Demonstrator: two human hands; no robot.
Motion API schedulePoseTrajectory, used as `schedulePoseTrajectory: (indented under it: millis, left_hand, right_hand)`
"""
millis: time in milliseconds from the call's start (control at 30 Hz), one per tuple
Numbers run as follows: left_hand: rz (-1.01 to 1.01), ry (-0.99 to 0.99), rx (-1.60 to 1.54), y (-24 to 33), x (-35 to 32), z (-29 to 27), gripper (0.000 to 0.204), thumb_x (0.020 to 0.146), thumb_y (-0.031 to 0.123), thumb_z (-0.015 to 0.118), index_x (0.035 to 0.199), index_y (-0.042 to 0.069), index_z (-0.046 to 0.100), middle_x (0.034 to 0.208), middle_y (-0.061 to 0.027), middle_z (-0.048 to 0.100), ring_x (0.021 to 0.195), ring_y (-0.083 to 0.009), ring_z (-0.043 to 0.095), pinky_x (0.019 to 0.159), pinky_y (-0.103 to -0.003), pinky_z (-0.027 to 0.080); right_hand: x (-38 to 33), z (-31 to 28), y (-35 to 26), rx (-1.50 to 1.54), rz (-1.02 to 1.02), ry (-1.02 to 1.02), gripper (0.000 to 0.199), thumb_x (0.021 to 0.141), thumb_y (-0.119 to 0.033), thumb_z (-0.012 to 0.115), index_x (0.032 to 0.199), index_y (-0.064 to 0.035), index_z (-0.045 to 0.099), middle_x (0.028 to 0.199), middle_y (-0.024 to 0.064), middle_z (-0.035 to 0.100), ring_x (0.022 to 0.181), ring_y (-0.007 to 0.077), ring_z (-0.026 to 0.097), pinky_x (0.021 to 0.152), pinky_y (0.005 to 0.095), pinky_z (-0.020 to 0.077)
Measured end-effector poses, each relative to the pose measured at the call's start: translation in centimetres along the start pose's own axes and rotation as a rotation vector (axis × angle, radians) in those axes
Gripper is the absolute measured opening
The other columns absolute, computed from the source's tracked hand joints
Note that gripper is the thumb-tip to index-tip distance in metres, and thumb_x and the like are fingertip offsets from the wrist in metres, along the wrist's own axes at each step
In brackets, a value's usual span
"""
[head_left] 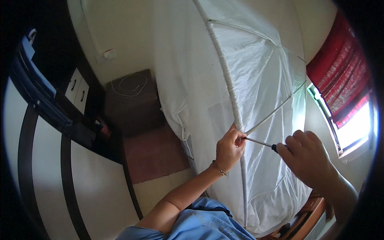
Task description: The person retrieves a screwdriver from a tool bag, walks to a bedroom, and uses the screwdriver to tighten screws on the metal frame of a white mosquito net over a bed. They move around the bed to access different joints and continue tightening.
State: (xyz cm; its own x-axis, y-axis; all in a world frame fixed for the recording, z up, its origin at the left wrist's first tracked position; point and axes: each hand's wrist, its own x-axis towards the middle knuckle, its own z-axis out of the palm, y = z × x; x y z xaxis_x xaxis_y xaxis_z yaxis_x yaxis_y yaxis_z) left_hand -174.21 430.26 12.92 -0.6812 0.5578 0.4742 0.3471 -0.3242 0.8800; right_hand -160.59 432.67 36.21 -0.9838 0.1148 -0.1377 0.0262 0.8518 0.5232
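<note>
My left hand (230,149), a beaded bracelet at its wrist, is closed around the joint of a white net's frame. At that joint a long pole (222,66) sheathed in gathered white cloth meets a thin bare rod (272,112). My right hand (306,161) is wrapped round the dark handle of a screwdriver (259,142). The metal shaft points left, and its tip reaches the joint by my left fingertips; the fingers hide whatever it touches. Sheer white netting (256,76) hangs over the frame, behind both hands and down toward my blue shirt.
On the left stands a dark and white wardrobe (96,180) with dark blue clothes (34,88) hanging at it. A brown box-like piece (132,100) bears a loose white cord (130,89). At right are a red curtain (344,68), a bright window (354,126) and wooden furniture (306,212).
</note>
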Motion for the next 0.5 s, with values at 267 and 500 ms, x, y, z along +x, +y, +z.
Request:
schedulePoseTrajectory:
  millis: [267,500]
  left_hand:
    - [0.045,0.035,0.069,0.3,0.0,0.1,0.017,0.068,-0.001,0.071,0.077,0.005,0.057,0.113,-0.0160,0.060,0.057,-0.0150,0.062,0.053,-0.025,0.051]
    - [0.020,-0.003,0.067,0.1,0.2,-0.1,0.012,0.075,0.002,0.071,0.076,0.002,0.059,0.081,-0.0061,0.063,0.060,-0.0090,0.061,0.050,-0.022,0.048]
  right_hand:
    - [-0.3,0.6,0.7,-0.093,0.060,-0.015,0.032,0.076,-0.010,0.065,0.107,-0.0082,0.059,0.085,0.0060,0.054,0.070,0.0172,0.054,0.056,0.0296,0.0430]
    - [-2.5,0.3,2.0,0.329,0.451,-0.055,0.031,0.077,-0.011,0.064,0.107,-0.0078,0.056,0.079,0.0093,0.057,0.073,0.0248,0.060,0.065,0.0374,0.0468]
